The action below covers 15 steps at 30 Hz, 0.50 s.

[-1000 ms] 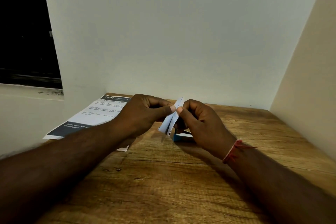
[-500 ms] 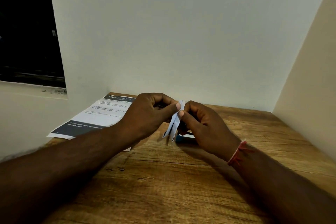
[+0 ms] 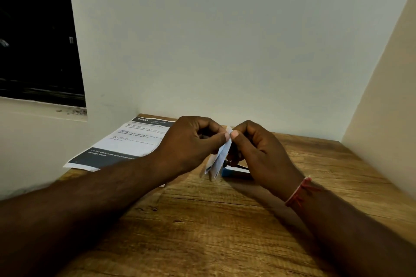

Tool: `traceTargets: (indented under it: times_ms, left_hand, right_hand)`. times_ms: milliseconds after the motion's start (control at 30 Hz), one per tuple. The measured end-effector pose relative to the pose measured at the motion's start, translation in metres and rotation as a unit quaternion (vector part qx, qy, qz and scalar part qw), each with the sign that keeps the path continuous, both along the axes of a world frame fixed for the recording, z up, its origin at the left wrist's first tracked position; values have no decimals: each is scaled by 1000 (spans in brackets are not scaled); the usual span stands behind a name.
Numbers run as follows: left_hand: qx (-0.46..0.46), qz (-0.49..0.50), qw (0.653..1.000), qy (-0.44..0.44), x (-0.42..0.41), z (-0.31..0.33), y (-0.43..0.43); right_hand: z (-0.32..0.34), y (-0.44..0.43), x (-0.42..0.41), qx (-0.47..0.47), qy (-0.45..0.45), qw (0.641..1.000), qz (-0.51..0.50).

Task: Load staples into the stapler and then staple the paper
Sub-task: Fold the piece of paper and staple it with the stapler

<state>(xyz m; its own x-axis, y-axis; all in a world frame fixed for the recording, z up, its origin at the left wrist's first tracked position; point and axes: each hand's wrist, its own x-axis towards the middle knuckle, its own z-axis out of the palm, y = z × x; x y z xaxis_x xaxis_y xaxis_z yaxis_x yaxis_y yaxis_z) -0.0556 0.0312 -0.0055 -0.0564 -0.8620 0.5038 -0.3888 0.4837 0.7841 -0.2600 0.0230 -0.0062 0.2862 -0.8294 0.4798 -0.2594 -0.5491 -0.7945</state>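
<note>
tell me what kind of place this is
Probably a home or office desk nook: a wooden table in a corner of plain white walls, a dark window at left, a printed sheet on the table.

**Hands meet over mid-table, sheet at left rear**

The table (image 3: 202,231) fills a corner, with a back wall (image 3: 225,51) behind it and a side wall (image 3: 387,119) along its right. A sheet (image 3: 130,141) lies on the table's left rear, up against the back wall. Above the table's middle, the left hand (image 3: 191,141) and right hand (image 3: 258,153) pinch a small packet (image 3: 219,157) between them. The stapler (image 3: 234,172) lies on the table beneath the right hand, just right of the packet.
</note>
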Motion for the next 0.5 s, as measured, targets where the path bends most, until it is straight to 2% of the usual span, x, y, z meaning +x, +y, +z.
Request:
traceTargets:
  times_ms: [200, 367, 500]
  left_hand:
    - [29, -30, 998, 38, 1, 1, 1]
    - [10, -29, 999, 20, 4, 1, 1]
    - [-7, -4, 1000, -5, 3, 0, -1]
  right_hand:
    - [0, 0, -1, -6, -3, 1000, 16]
    - [-1, 1, 1, 26, -53, 998, 38]
    - [-3, 1, 2, 24, -30, 999, 27]
